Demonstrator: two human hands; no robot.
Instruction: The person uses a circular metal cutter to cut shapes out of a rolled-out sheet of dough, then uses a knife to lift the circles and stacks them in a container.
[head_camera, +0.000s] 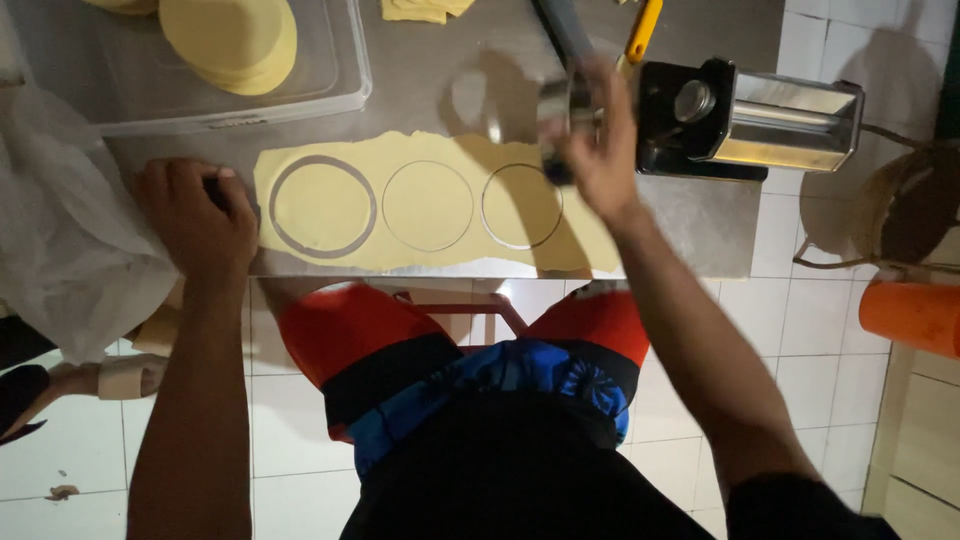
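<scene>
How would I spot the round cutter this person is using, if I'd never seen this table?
Find the long yellow dough sheet on the steel table. Above its right end, the right hand holds up a shiny metal ring cutter. The flat circles cut into the dough lie still; the cutter alone is raised.

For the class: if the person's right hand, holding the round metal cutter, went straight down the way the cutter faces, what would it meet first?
Probably the dough sheet: the right hand holds the round cutter above its right end, near the third cut circle. Height is unclear.

right hand (598, 150) blurred, cutter (560, 105) partly hidden
</scene>
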